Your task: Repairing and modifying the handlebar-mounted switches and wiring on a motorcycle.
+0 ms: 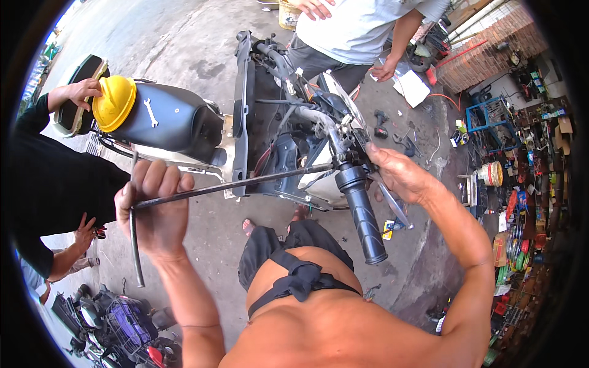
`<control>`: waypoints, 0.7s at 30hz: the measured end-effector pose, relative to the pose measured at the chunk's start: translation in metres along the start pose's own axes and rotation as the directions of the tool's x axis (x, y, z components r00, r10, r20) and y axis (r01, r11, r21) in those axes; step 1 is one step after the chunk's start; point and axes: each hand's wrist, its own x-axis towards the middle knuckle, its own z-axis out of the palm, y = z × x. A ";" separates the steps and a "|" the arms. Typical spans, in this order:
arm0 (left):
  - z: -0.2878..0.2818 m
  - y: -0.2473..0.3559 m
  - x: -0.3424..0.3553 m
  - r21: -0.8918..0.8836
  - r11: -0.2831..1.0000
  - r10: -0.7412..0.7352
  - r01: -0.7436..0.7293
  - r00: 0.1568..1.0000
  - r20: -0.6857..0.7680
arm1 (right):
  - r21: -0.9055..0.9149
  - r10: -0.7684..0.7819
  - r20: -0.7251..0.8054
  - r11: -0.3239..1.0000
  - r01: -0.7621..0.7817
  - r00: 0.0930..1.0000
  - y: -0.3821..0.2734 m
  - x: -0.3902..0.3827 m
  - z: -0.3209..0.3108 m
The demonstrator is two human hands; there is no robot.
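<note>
My left hand [158, 205] is closed round the cross handle of a long T-handle wrench [245, 183]. The wrench's shaft runs right, and its far end meets the handlebar clamp area beside the black rubber grip [363, 214]. My right hand [402, 175] curls around the base of the silver brake lever [392, 202], with its fingers partly hidden behind it. The handlebar belongs to a partly stripped scooter [307, 135], whose cables and front frame are bare. On its dark seat [165, 122] lie an open-end wrench [150, 113] and a yellow hard hat [115, 103].
A person in black [73, 178] rests a hand on the hard hat. Another person in a white shirt [350, 30] stands beyond the scooter. A cordless drill [381, 124] lies on the ground. Crowded shelves [534, 245] line the right; parked bikes [110, 325] stand lower left.
</note>
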 end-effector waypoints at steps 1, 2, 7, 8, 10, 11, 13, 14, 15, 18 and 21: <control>0.005 0.005 -0.001 0.164 0.986 -0.003 0.023 0.993 -0.120 | 0.005 -0.006 0.007 1.000 0.006 1.000 -0.001 -0.002 -0.006; 0.007 0.012 -0.003 0.230 0.971 0.001 0.065 0.961 -0.277 | 0.008 -0.004 0.012 1.000 0.004 1.000 0.004 -0.001 -0.013; 0.016 0.043 -0.007 0.980 0.192 0.103 0.051 0.992 -0.072 | 0.154 -0.234 -0.010 0.960 0.233 0.972 0.053 0.034 -0.024; 0.013 0.042 -0.007 0.990 -0.133 0.138 -0.050 0.988 0.069 | 0.244 -0.224 -0.050 0.942 0.230 0.973 0.056 0.037 -0.021; -0.001 0.013 -0.009 0.915 -0.324 0.479 -0.241 0.792 0.379 | 0.312 -0.211 -0.070 0.924 0.222 0.975 0.055 0.038 -0.012; -0.010 -0.007 -0.003 0.898 -0.205 0.682 -0.389 0.601 0.417 | 0.348 -0.202 -0.141 0.907 0.240 0.969 0.056 0.037 -0.006; -0.009 -0.030 0.011 0.837 -0.044 0.929 -0.546 0.286 0.235 | 0.392 -0.185 -0.213 0.883 0.257 0.959 0.055 0.034 0.005; 0.000 -0.039 0.015 0.731 0.108 0.939 -0.674 0.311 0.148 | 0.449 -0.150 -0.226 0.861 0.240 0.962 0.051 0.032 0.010; 0.011 -0.046 0.019 0.669 0.236 0.937 -0.705 0.348 0.036 | 0.504 -0.115 -0.236 0.835 0.223 0.965 0.047 0.028 0.014; 0.010 -0.044 0.014 0.465 0.446 0.883 -0.765 0.461 -0.089 | 0.642 -0.117 0.087 0.766 0.034 0.989 0.035 0.020 0.018; 0.015 -0.036 0.012 0.030 0.769 0.615 -0.638 0.726 -0.307 | 0.675 -0.189 0.023 0.727 0.124 0.982 0.043 0.025 0.018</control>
